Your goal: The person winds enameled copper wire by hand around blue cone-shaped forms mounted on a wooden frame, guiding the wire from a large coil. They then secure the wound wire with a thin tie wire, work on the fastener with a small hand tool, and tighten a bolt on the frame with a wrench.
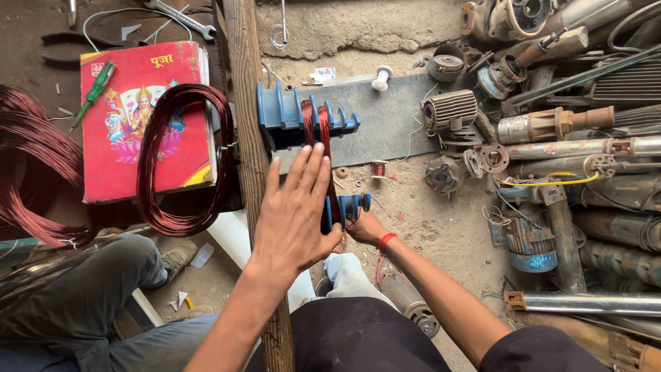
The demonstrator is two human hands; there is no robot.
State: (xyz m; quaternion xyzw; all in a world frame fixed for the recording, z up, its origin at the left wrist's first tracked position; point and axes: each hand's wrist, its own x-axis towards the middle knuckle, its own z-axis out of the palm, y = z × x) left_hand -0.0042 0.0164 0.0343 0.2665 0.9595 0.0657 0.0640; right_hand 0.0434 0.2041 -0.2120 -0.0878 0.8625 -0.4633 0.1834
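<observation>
Left hand point(292, 210): flat, fingers straight and together, pointing away from the body, grasping nothing. Palm faces down over the near part of the copper winding point(320, 131); fingertips reach just short of the far blue former point(303, 117). Whether the palm presses on the wire cannot be told, as the hand covers it.

Right hand point(365, 226): low and to the right of the left hand, fingers curled against the near blue former point(348, 207); grip mostly hidden behind the left hand, so whether it is clenched on the part cannot be told. Red thread band on the wrist.

Copper winding: reddish wire wrapped in two adjacent slots of the far blue former, running back toward the near one, passing beneath the left hand. Both formers sit on a grey plate point(392, 120) lying on the dirt floor.

Surroundings: wooden beam point(251, 138) runs just left of the left hand. Beyond it, a loose coil of copper wire point(182, 162) lies on a red picture box point(131, 124), with a green screwdriver point(93, 93) on its corner. Small wire spool point(379, 168) on the floor right of the winding. Motor parts and pump shafts point(571, 138) piled well to the right.
</observation>
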